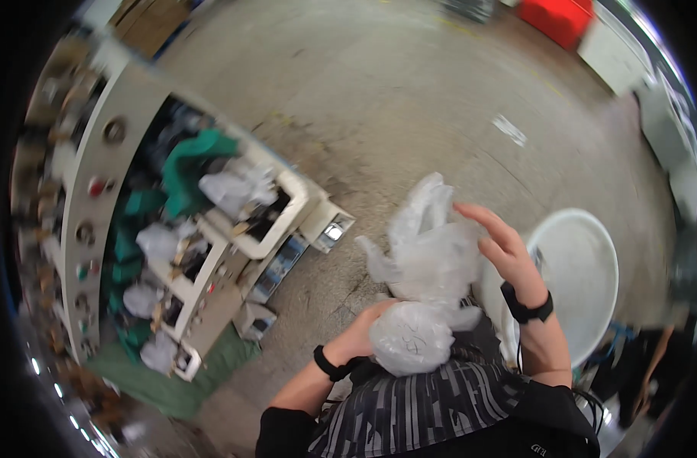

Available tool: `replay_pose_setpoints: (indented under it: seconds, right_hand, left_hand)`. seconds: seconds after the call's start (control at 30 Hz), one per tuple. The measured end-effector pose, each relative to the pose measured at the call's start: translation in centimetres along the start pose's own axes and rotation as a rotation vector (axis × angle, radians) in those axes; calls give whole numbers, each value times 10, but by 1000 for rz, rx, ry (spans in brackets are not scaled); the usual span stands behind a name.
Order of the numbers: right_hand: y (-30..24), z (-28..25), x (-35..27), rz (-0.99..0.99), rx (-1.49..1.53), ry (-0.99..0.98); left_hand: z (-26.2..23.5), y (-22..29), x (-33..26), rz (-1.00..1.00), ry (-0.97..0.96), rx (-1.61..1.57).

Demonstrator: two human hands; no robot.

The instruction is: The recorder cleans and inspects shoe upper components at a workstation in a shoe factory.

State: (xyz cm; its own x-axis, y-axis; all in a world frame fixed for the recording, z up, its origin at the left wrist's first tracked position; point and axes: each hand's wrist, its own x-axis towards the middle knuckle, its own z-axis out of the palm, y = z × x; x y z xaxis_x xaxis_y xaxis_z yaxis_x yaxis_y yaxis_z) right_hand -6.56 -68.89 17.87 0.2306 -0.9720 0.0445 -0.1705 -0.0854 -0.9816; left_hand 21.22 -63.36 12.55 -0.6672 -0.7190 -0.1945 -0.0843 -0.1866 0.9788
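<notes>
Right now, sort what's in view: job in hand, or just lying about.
Likely job in hand: rounded plastic bundle, at the left fingers; loose plastic beyond it, by the open right fingers.

Apparently lying about: red container; white scrap on the floor; brown box.

White tub: unclear.

grey, dark-stained floor (363, 99)
a flat white scrap (508, 130) lies on it; a round white tub (585, 282) stands nearer, a red bin (558, 21) farther off.
</notes>
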Motion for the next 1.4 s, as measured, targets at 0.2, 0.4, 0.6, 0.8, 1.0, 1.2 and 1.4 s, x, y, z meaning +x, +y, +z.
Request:
replay_pose_setpoints:
  seconds: [0.2, 0.4, 0.6, 0.8, 1.0, 1.2, 1.4]
  right_hand:
    - [98, 134, 53, 482, 819, -695]
    - [23, 202, 103, 659, 443, -1364]
    - [9, 277, 178, -846, -285, -1727]
    - [48, 384, 155, -478, -73, -1900]
    - [21, 486, 108, 195, 105, -2452]
    - [-2, 603, 61, 106, -153, -2296]
    - [-54, 721, 37, 60, -288, -2290]
  left_hand:
    - [-55, -32, -59, 1, 712, -635]
    - [-87, -52, -132, -72, 1352, -123]
    - [-49, -37, -107, -567, 1372, 54]
    - [-33, -26, -154, -392, 1490, 229]
    - [-8, -47, -215, -426, 1800, 208]
    - [-33, -75, -321, -472, 1964, 81]
    - [-70, -80, -439, -412, 1936, 13]
